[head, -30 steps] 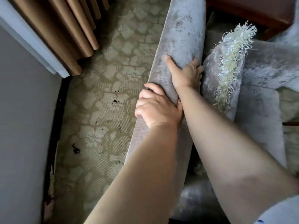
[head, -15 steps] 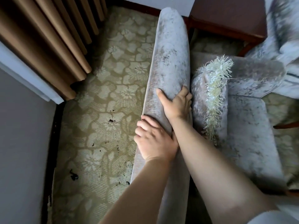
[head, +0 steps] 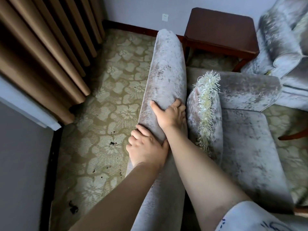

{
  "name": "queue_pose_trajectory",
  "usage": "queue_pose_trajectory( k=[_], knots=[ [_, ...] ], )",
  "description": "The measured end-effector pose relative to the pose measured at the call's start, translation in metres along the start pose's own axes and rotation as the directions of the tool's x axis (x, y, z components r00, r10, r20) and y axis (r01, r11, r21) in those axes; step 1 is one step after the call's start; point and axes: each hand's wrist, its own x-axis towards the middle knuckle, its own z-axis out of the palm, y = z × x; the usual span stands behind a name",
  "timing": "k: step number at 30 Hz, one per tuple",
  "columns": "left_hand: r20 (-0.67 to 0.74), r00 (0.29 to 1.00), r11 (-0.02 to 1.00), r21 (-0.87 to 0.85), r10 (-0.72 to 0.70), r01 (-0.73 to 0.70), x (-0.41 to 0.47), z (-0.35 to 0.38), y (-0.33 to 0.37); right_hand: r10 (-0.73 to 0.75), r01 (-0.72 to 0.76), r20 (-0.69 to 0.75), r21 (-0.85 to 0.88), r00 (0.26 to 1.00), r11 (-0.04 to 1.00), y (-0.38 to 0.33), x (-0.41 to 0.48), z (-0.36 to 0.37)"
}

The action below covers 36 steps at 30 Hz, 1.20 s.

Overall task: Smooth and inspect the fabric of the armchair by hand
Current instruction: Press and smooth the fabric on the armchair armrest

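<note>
The armchair is covered in grey crushed-velvet fabric. Its long padded back (head: 165,72) runs away from me up the middle of the view, with the seat (head: 250,147) and one arm (head: 246,90) to the right. My right hand (head: 171,114) clasps the top of the back, thumb on the left face and fingers curled over the right side. Just nearer me, my left hand (head: 146,147) has its fingers hooked over the back's left edge. The two hands touch. A grey cushion (head: 193,110) with a pale fringe leans against the back, beside my right hand.
A dark wooden side table (head: 220,30) stands past the chair. A second grey armchair (head: 283,47) is at the far right. Brown curtains (head: 41,55) hang on the left, above a patterned carpet (head: 108,105) with dark specks.
The view has lifted and drawn back, now showing the back's far end, the side table and the wall. Both hands keep their hold at about the same spot beside the cushion.
</note>
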Motion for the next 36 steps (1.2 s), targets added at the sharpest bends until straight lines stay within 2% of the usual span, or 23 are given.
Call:
queue_pose_trajectory(
  k=[5, 15, 26, 36],
  knots=[
    [-0.05, 0.999, 1.0, 0.03, 0.006, -0.005, 0.02, -0.002, -0.008, 0.018, -0.017, -0.059, 0.008, 0.998, 1.0, -0.016, 0.007, 0.016],
    [-0.056, 0.998, 1.0, 0.009, 0.011, -0.011, 0.02, 0.0, -0.011, 0.015, -0.007, -0.121, 0.062, 0.993, 0.998, -0.013, 0.009, 0.028],
    [-0.18, 0.984, 1.0, 0.017, 0.012, -0.009, 0.02, 0.009, -0.012, -0.012, 0.032, -0.175, 0.111, 0.985, 0.993, -0.008, 0.009, 0.033],
    [-0.184, 0.983, 0.999, 0.047, 0.019, -0.011, 0.02, 0.013, -0.01, -0.021, 0.046, -0.199, 0.122, 0.98, 0.991, -0.005, 0.009, 0.034]
  ],
)
